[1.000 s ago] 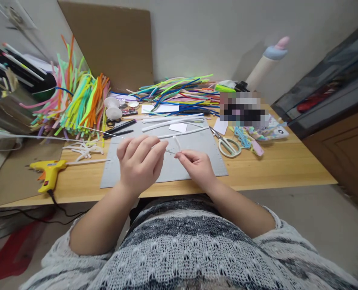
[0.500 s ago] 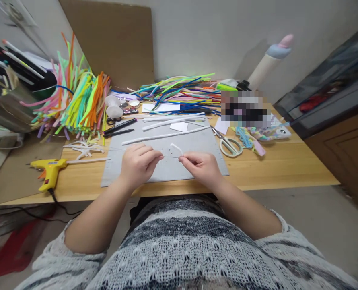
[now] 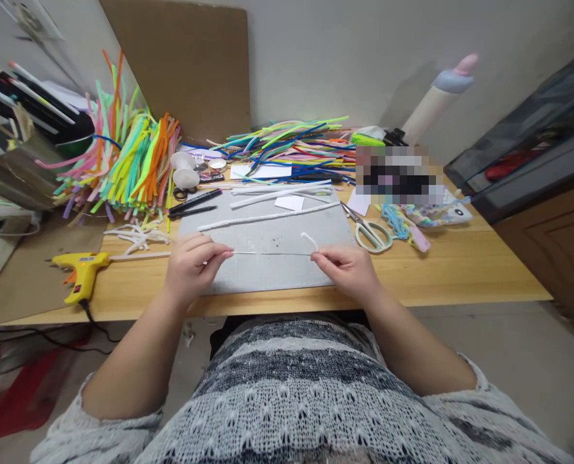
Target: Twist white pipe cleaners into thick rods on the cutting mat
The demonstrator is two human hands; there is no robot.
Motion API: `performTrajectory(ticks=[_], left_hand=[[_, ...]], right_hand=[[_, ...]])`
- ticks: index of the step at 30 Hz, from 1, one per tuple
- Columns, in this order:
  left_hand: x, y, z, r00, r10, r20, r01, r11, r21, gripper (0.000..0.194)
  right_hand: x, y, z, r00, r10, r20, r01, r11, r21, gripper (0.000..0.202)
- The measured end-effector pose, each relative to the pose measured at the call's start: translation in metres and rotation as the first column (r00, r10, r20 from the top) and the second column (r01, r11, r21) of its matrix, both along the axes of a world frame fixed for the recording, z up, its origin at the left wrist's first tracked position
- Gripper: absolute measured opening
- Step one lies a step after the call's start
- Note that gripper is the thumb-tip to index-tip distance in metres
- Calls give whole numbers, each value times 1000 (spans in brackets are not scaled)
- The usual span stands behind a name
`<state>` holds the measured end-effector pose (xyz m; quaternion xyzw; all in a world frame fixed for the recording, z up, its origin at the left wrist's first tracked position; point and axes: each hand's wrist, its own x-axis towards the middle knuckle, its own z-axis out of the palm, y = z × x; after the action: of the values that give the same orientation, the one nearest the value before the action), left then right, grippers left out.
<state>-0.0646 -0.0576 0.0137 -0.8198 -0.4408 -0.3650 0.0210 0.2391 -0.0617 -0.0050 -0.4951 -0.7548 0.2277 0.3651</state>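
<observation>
A thin wire [image 3: 277,253] stretches nearly level above the grey mat [image 3: 262,277]. My left hand [image 3: 194,267] pinches its left end between thumb and fingers. At the other end my right hand [image 3: 347,270] is closed on the wire, and a short curved white fuzzy stem [image 3: 309,241] sticks up beside those fingertips. Farther back on the mat lie a long white stem [image 3: 267,216], more white stems [image 3: 282,193] and a small white card [image 3: 289,203].
A yellow glue gun [image 3: 81,267] with its cord lies at the left. Scissors [image 3: 373,236] rest at the mat's right edge. Colourful stems [image 3: 287,148] pile along the back, and a bundle [image 3: 137,167] stands at the back left. Black pens [image 3: 195,205] lie near the mat's left corner.
My hands have moved apart, the left one leftward and the right one rightward, with a longer stretch of wire showing between them. The short curved white stem has shifted right with my right hand.
</observation>
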Motion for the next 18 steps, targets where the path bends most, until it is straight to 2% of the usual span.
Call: performTrajectory(ticks=[6,10,13,15,18], left_hand=[[-15,3,-9,993,122,2,-122,992,37,13],[-23,3,-15,995,103,-2,-103,994,47,8],[-31,2,-17,990,138,0,-138,988,77,10],[-37,1,-18,990,136,36,-138,989,54,10],[-42,1,-17,994,79,81,-79,997,2,9]], right_hand=[[8,-3,-5,998,-45,37,45,999,6,28],[13,-2,-7,997,-59,51,59,998,1,30],[17,0,-9,996,-76,35,77,997,-8,30],[21,2,-11,996,-84,14,85,996,-31,31],[25,4,-16,996,-84,-19,82,992,-94,30]])
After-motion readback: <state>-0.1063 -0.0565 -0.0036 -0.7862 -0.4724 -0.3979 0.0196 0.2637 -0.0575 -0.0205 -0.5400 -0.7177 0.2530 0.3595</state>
